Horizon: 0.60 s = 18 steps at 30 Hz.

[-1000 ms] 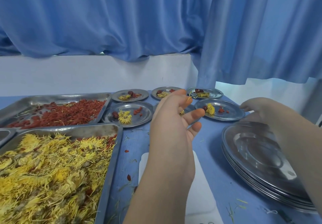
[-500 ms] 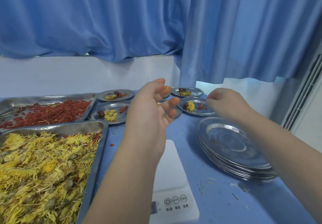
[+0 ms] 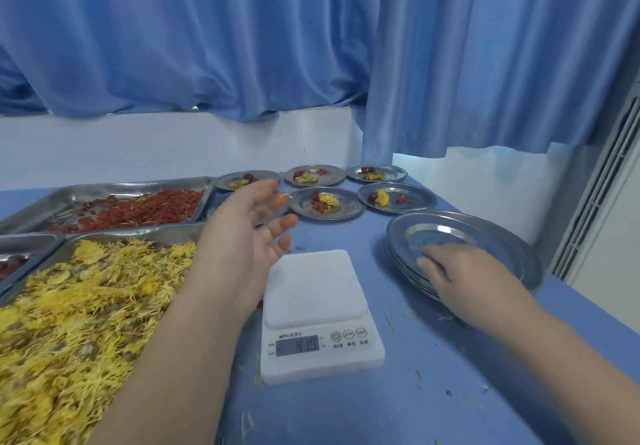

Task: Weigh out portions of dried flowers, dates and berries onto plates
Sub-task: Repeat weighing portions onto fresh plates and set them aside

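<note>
My left hand [image 3: 249, 237] hovers open, fingers spread, between the tray of yellow dried flowers [image 3: 86, 306] and the white scale [image 3: 311, 285]; a yellow petal clings near a fingertip. Nothing lies on the scale's platform and its display is lit. My right hand [image 3: 460, 275] rests on the near rim of the stack of empty steel plates [image 3: 485, 233], fingers lying over the top plate, thumb hidden. Several small plates at the back, such as the plate [image 3: 349, 214] and the plate [image 3: 422, 199], each hold flowers, dates and berries.
A tray of red berries [image 3: 138, 207] sits behind the flower tray, and a tray with dates [image 3: 14, 264] shows at the left edge. Loose petals litter the blue tabletop [image 3: 433, 375]. Blue curtains hang behind; the table's right edge runs past the plate stack.
My right hand has dropped from the filled plates onto the stack of empty plates. My left hand has opened and lowered toward the left. The whole scale has come into view.
</note>
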{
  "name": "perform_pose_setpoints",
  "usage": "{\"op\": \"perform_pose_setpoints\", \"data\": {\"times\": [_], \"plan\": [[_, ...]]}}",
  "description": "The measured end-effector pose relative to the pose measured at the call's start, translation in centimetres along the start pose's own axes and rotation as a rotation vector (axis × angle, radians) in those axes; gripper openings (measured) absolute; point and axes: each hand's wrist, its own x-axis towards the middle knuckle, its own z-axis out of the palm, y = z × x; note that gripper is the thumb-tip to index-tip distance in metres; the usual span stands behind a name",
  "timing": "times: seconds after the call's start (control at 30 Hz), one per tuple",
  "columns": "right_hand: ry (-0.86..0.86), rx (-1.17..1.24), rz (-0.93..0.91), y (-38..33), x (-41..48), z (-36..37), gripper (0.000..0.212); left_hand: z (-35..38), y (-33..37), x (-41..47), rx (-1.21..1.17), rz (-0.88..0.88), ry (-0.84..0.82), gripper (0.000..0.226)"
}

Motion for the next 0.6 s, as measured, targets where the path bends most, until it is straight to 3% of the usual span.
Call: {"op": "perform_pose_setpoints", "data": {"times": [0.17,0.37,0.6], "plan": [[0.003,-0.136,-0.084,-1.0,-0.6,0.1,0.031,-4.6,-1.0,-1.3,0.000,-0.032,0.111,0.012],[0.236,-0.114,-0.057,-2.2,-0.7,0.4,0.029,-6.6,-0.8,-1.7,-0.119,-0.037,0.142,0.016],[0.623,-0.153,-0.360,-2.5,-0.4,0.2,0.027,-7.8,-0.7,-1.6,-0.158,-0.046,0.188,0.015]]}}
